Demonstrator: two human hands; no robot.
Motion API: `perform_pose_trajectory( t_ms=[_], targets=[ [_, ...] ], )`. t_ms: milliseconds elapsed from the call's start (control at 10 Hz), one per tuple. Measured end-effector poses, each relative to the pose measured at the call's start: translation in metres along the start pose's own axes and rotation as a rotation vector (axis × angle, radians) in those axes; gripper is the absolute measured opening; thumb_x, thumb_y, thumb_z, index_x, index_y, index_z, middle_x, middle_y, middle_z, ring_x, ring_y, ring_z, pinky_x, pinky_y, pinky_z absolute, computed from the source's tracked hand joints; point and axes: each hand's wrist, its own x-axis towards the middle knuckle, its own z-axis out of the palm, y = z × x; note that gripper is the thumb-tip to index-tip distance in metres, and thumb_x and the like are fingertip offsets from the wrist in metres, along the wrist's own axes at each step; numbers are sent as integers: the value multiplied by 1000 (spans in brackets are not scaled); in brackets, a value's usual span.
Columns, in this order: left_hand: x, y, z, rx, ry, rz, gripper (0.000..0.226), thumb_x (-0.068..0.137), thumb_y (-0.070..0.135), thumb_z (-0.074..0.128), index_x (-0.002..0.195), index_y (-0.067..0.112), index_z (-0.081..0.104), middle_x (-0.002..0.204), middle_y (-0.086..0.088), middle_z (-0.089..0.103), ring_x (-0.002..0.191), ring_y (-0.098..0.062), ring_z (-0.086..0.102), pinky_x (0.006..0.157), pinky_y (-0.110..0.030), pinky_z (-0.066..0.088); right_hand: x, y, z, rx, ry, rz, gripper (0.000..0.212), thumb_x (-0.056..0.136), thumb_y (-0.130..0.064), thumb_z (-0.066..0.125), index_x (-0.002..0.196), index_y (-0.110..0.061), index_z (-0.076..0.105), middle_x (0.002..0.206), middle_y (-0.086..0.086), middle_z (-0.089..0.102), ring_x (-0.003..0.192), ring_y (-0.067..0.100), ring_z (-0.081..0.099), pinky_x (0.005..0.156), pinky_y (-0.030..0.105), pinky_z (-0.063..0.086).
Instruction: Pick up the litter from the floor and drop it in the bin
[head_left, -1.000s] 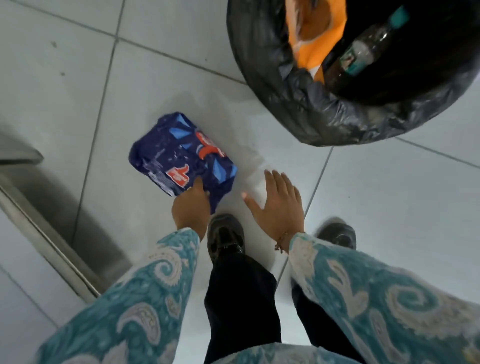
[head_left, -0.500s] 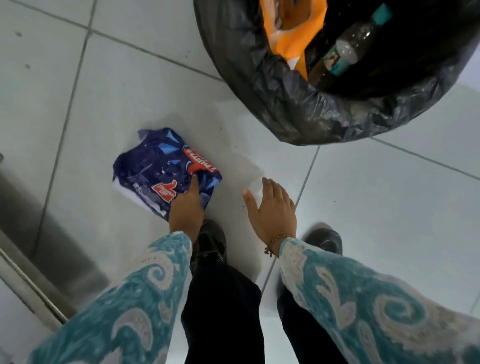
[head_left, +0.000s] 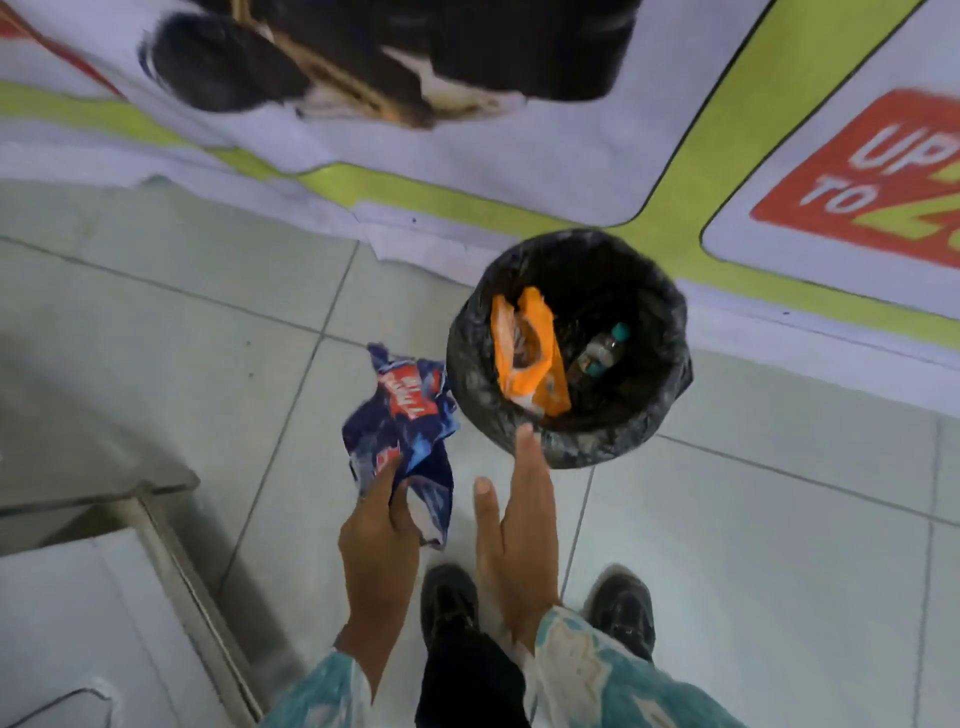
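While banner (head_left: 857, 197) reads "UP TO", left hand (head_left: 382, 525) pinches wrapper (head_left: 402, 421).

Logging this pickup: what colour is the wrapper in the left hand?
Dark blue wrapper with a red patch, clearest in the head view.

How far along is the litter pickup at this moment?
Done: an orange packet and a bottle already lie in the bin. In hand: the left hand holds the blue wrapper off the floor beside the bin; the right hand is open and empty. Left: dropping the wrapper in.
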Motion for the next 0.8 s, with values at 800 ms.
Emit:
perform_pose_trajectory(
  t_ms=[800],
  targets=[
    [90,151,49,668,-429,535,63,86,10,50,144,18,25,152,-9,29,142,-31,17,113,-47,16,101,27,-125,-453,-10,187,73,91,-58,15,135,-8,44,143,13,48,139,31,30,114,48,26]
  ],
)
